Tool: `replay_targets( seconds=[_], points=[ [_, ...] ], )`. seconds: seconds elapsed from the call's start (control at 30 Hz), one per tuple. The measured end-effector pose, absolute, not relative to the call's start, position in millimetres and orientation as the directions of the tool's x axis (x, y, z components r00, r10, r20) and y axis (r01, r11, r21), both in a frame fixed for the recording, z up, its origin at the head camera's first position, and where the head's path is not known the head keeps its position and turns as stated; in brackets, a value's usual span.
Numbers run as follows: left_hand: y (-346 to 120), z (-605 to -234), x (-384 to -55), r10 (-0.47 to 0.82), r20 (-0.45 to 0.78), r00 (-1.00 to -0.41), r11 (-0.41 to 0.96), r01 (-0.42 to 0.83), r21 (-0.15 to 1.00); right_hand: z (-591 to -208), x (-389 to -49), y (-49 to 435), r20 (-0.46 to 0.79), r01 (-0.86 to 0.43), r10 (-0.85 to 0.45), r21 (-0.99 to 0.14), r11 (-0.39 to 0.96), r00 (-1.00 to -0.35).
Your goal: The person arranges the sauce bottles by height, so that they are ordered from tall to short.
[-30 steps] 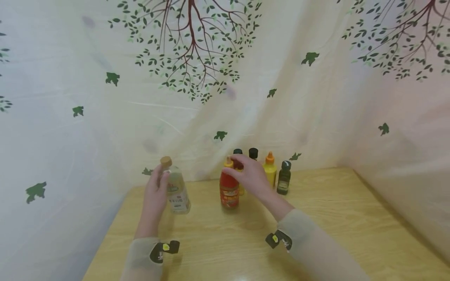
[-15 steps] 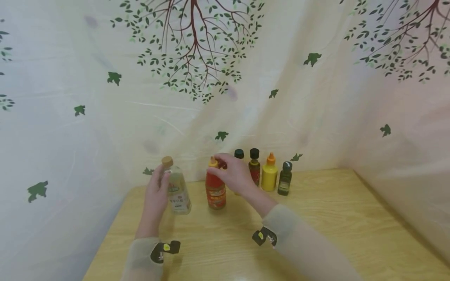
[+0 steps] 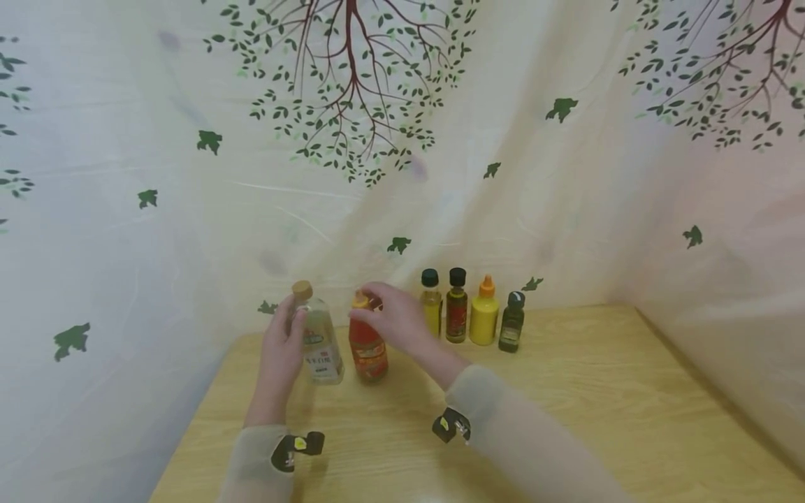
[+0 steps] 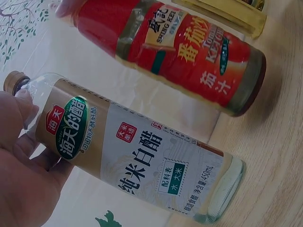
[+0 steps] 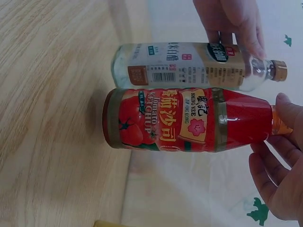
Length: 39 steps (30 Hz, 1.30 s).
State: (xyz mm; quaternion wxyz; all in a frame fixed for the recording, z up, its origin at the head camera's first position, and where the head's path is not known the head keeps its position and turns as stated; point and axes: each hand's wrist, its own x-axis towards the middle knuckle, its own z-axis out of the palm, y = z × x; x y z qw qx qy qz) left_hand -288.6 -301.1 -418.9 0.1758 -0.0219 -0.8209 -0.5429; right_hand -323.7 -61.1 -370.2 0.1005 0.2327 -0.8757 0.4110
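Note:
A clear white rice vinegar bottle [image 3: 322, 355] with a tan cap stands at the left of the table. My left hand [image 3: 283, 353] holds it round the neck, thumb and fingers on either side, as the left wrist view shows. Just right of it is a red tomato ketchup bottle [image 3: 369, 356], tilted slightly. My right hand [image 3: 402, 323] pinches this one at its orange-yellow cap [image 5: 280, 120], fingers and thumb around it. The two bottles are close together with a narrow gap in the head view. Whether the ketchup's base touches the table, I cannot tell.
Behind and to the right stand a yellow oil bottle [image 3: 431, 311] with a dark cap, a dark-capped bottle with a red label [image 3: 456, 314], a yellow squeeze bottle [image 3: 483, 321] and a small dark green bottle [image 3: 512, 328]. A leaf-printed curtain [image 3: 251, 230] hangs behind the wooden table [image 3: 597, 377].
My right hand has carried the ketchup bottle leftward, from in front of the back bottles to beside the vinegar bottle. The left hand has kept its hold with the vinegar nearly still.

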Motion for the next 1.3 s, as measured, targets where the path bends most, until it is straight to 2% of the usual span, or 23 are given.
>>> replay_targets(
  seconds=[0.53, 1.3],
  points=[
    [-300.2, -417.6, -288.0, -0.168, 0.292, -0.942, 0.405, 0.204, 0.891, -378.7, -325.2, -86.9, 0.331, -0.452, -0.309, -0.686, 0.57, -0.892],
    [-301.1, -418.5, -288.5, -0.165, 0.313, -0.935, 0.397, 0.228, 0.889, -389.4, -327.1, -97.2, 0.364, -0.464, -0.29, -0.643, 0.609, -0.885]
  ],
)
